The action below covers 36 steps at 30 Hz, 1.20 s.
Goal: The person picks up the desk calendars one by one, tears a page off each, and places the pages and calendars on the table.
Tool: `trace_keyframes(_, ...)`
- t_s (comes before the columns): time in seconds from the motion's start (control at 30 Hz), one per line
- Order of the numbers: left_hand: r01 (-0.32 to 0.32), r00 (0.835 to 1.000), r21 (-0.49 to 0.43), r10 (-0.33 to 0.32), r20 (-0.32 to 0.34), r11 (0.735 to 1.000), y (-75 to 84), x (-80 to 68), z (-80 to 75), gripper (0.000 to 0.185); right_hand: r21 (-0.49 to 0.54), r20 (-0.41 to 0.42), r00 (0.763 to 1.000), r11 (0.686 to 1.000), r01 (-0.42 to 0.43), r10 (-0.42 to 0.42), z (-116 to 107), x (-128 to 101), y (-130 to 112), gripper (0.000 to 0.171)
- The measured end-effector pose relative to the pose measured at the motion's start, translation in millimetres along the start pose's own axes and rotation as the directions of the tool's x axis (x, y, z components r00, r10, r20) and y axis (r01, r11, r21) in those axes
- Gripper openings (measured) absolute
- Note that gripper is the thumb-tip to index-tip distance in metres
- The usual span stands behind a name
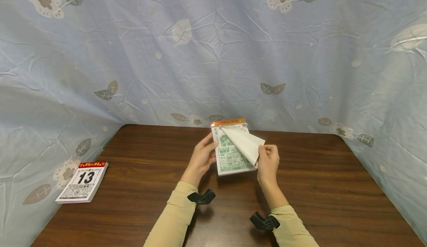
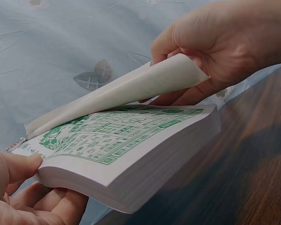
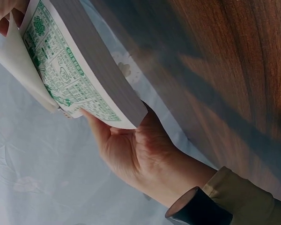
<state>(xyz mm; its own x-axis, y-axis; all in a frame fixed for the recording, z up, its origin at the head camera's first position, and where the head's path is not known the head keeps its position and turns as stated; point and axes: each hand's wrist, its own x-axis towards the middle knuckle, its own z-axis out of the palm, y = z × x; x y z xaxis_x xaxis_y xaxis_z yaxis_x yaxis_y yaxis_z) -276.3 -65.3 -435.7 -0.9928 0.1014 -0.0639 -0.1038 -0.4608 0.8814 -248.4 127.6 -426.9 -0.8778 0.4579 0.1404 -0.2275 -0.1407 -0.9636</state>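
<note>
A thick tear-off calendar [image 1: 233, 160] with green print and an orange top band is held up over the table. My left hand [image 1: 201, 158] grips its left edge, thumb on the front and fingers underneath, as the left wrist view shows. My right hand [image 1: 268, 163] pinches the lower right corner of the top sheet [image 1: 245, 143]. That sheet is folded diagonally across the pad, its blank white back showing, and still joins the pad near the orange band. Under it lies a green-printed page [image 2: 131, 133].
A second calendar pad [image 1: 83, 182] with a red band and a black 13 lies at the table's left edge. The dark wooden table [image 1: 140, 158] meets a pale blue patterned curtain [image 1: 213, 54] behind. Black wrist mounts [image 1: 201, 197] sit on both sleeves.
</note>
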Motion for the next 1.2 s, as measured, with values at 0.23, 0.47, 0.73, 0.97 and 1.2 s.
trace_keyframes(0.23, 0.001, 1.0, -0.01, -0.001, 0.008, 1.0, 0.3, 0.5, -0.6, 0.053, -0.005, 0.023, 1.0, 1.0, 0.009, -0.009, -1, 0, -1, 0.009)
trace_keyframes(0.47, 0.013, 0.999, 0.008, -0.013, 0.03, 1.0, 2.7, 2.0, -7.5, 0.052, -0.159, 0.144, 0.99, 0.987, 0.019, 0.004, -7, 2, -11, 0.012)
trace_keyframes(0.73, 0.028, 0.998, 0.057, -0.031, 0.059, 0.998, 2.5, 2.6, -9.0, 0.052, -0.332, 0.31, 0.949, 0.929, 0.165, -0.058, -16, 9, -20, 0.031)
trace_keyframes(0.97, 0.046, 0.993, 0.109, -0.057, 0.102, 0.993, 1.0, 3.0, -8.7, 0.05, -0.532, 0.439, 0.893, 0.773, 0.344, -0.096, -22, 16, -25, 0.028)
trace_keyframes(1.2, 0.045, 0.985, 0.158, -0.069, 0.155, 0.986, -1.5, 1.4, -7.3, 0.051, -0.6, 0.513, 0.858, 0.704, 0.38, -0.026, -24, 15, -28, 0.034)
